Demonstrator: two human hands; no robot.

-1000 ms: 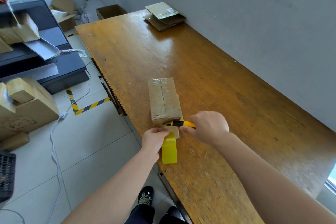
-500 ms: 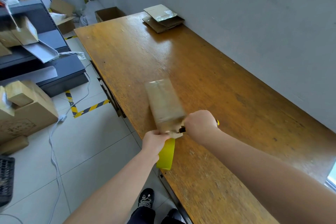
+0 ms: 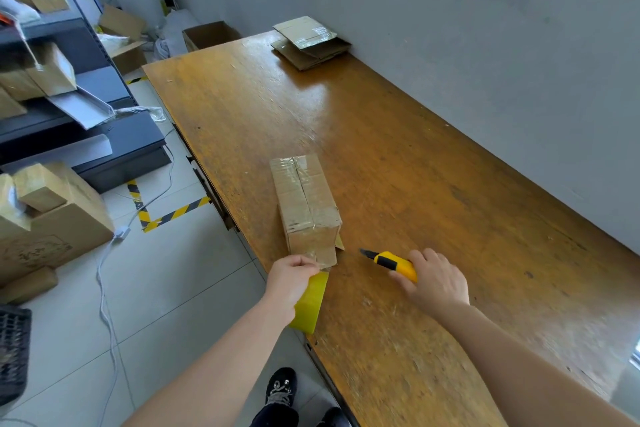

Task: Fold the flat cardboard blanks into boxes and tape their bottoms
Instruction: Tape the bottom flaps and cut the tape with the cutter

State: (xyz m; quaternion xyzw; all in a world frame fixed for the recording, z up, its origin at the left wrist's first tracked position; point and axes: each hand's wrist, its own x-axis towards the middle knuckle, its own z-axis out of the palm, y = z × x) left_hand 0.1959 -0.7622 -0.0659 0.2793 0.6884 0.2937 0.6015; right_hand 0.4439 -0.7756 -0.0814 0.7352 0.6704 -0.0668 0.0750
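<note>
A small cardboard box (image 3: 304, 198) lies on the wooden table (image 3: 398, 156), clear tape running along its upper seam and down its near end. My left hand (image 3: 289, 279) grips a yellow tape roll (image 3: 310, 305) at the table's front edge, right below the box's near end, where a strip of tape hangs. To the right of the box, my right hand (image 3: 434, 279) holds a yellow and black utility knife (image 3: 391, 262), its blade pointing left toward the box but apart from it.
Flat cardboard blanks (image 3: 310, 42) are stacked at the table's far end by the grey wall. An open box (image 3: 209, 33) stands on the floor beyond the table. Shelves and cartons (image 3: 45, 218) fill the left side. A white cable (image 3: 104, 288) trails over the tiled floor.
My right hand drew the knife away from the box's near end to the right. The tape between roll and box now looks cut. My left hand still holds the roll.
</note>
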